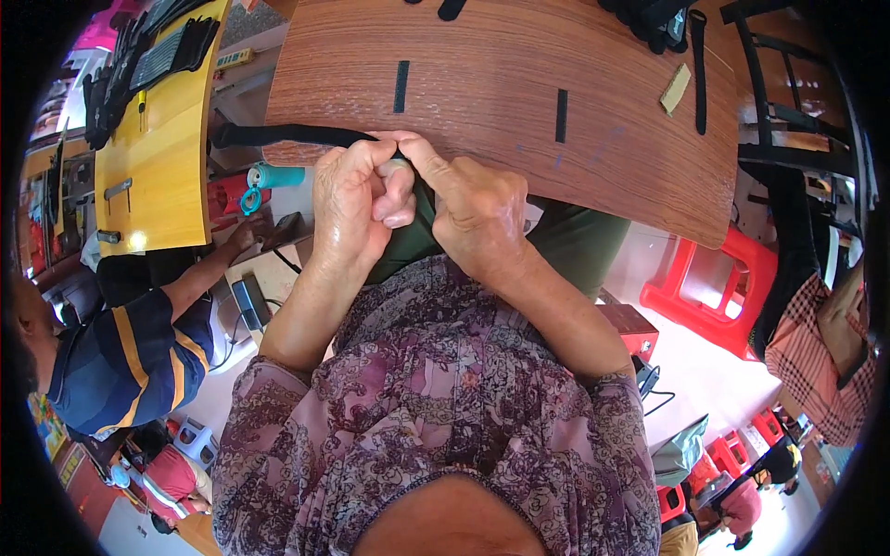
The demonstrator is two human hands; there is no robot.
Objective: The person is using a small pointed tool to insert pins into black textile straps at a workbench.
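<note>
A black fabric strap (pixel 287 134) runs from the left over the near edge of the brown table into my hands. My left hand (pixel 350 199) is closed around its end, fingers curled in, thumb toward the fingertips of the other hand. Against it, my right hand (pixel 480 215) is closed too, its index finger and thumb meeting the strap by the left thumb. The strap's very end is hidden between the fingers. Two short black strips (pixel 401 87) lie apart on the tabletop beyond my hands, the other strip (pixel 562 116) farther right.
On the brown table (pixel 482 79) are a tan block (pixel 675 90), another black strap (pixel 700 74) and a black pile (pixel 649 23). A yellow table (pixel 153 185) with black items stands left, near a teal bottle (pixel 278 177) and a seated person. A red stool (pixel 714 292) is at right.
</note>
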